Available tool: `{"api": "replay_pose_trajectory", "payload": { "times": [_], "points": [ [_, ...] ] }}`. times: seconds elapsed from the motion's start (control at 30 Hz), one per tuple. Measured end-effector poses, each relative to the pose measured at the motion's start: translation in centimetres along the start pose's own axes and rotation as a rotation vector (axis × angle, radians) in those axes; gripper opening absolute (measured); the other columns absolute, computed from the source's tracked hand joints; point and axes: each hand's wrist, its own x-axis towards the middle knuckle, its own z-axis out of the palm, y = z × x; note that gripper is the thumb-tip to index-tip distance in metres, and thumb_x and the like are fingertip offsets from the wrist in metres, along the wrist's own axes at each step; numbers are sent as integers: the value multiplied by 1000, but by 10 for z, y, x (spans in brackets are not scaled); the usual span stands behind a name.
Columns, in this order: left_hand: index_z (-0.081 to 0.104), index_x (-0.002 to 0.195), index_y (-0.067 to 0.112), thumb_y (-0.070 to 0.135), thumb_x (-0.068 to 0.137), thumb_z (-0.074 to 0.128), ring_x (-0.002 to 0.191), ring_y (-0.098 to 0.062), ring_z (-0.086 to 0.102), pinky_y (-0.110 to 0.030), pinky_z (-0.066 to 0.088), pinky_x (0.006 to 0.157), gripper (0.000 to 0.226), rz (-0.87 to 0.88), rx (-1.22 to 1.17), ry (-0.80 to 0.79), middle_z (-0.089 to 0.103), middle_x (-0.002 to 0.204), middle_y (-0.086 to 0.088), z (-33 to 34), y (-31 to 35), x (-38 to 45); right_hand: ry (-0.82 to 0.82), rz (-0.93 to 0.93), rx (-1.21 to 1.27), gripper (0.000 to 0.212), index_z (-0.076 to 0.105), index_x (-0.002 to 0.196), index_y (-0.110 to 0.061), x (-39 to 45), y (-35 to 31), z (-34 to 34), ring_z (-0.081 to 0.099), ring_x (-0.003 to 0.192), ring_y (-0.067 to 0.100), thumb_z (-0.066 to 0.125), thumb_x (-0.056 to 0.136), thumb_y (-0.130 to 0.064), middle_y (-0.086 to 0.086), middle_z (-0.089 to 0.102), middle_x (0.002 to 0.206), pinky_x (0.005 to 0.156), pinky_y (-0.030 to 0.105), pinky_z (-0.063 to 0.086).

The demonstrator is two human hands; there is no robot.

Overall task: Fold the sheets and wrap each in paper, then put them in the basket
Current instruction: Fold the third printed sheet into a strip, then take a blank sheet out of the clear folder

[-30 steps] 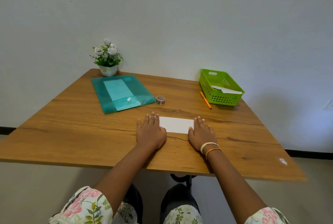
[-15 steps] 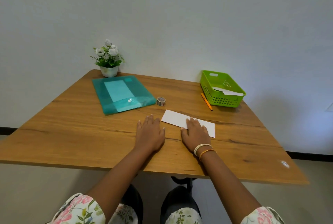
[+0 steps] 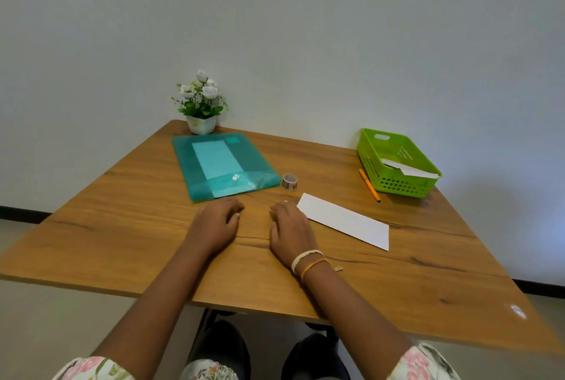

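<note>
A folded white sheet (image 3: pixel 345 220) lies flat on the wooden table (image 3: pixel 122 226), angled toward the right. My right hand (image 3: pixel 290 226) rests palm down just left of it, apart from the paper, fingers loosely curled. My left hand (image 3: pixel 217 223) rests on the table a little further left, fingers loosely curled and holding nothing. A green basket (image 3: pixel 394 187) stands at the back right with a white wrapped piece (image 3: pixel 409 169) inside. A teal folder (image 3: pixel 223 168) holding pale paper lies at the back left.
A small roll of tape (image 3: pixel 289 181) sits between the folder and the sheet. An orange pencil (image 3: pixel 369 185) lies beside the basket. A white pot of flowers (image 3: pixel 201 104) stands at the back corner against the wall.
The sheet has been slid to the right and turned at an angle. My right hand came off it and now lies beside it; both hands drew closer together, fingers curling.
</note>
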Motion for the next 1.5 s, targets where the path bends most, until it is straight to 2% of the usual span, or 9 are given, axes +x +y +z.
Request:
{"api": "replay_pose_trajectory", "payload": {
  "times": [0.2,0.37,0.47,0.6,0.7,0.87,1.07,1.27,1.5],
  "points": [
    [69,113,14,4,88,55,103,-15,62,-28,48,90,31,-147,-203,148,69,112,-2,1,-2,3,-113,-113,-109,46,47,131,-9,54,-33,23,47,121,27,55,86,-10,12,50,132,98,36,42],
    [70,109,14,4,86,54,99,-14,61,-33,51,90,29,-210,-201,191,68,107,-1,1,-1,5,-351,-53,-265,86,11,151,-16,113,-35,27,11,147,28,63,83,-26,10,10,160,116,54,15],
    [70,106,15,5,87,54,97,-12,61,-29,50,88,28,-224,-215,204,68,106,0,2,-3,6,-519,-34,-266,94,10,151,-21,142,-34,27,23,144,30,68,78,-31,9,25,156,114,61,10],
    [71,99,14,2,86,55,94,-13,61,-21,43,83,24,-235,-262,330,69,100,0,-1,-1,5,-491,-59,-267,68,37,139,-22,154,-33,29,46,125,30,68,79,-26,8,47,132,108,54,26],
    [70,95,13,-1,82,56,94,-16,61,-25,46,83,24,-194,-271,484,68,96,-1,-7,1,3,-321,-171,-249,32,57,112,-19,145,-29,26,56,105,29,66,82,-16,7,56,112,86,38,42],
    [67,95,16,2,83,51,95,-20,55,-32,43,83,25,-255,-172,718,63,97,-1,-10,4,-3,-112,-264,-207,14,59,95,-18,95,-18,23,59,82,31,56,85,-9,7,62,91,68,33,39],
    [65,111,18,19,89,56,117,-21,53,-38,34,101,24,-310,-113,456,62,121,-1,-7,-1,0,-147,-143,-65,30,60,111,-19,51,-10,19,57,103,25,51,82,-13,4,64,113,104,35,34],
    [40,146,26,39,84,61,146,-19,22,-41,12,119,66,-436,28,100,25,159,-3,-9,-1,6,-175,-24,162,43,58,130,-18,24,-6,14,48,129,18,54,90,-32,2,54,139,108,33,36],
    [66,117,14,14,86,61,116,-26,56,-40,43,100,32,-492,-135,312,63,125,-6,-12,-4,2,-76,35,242,29,70,109,-17,24,-7,15,60,109,15,53,94,-36,-3,67,121,89,24,45]
  ]
}}
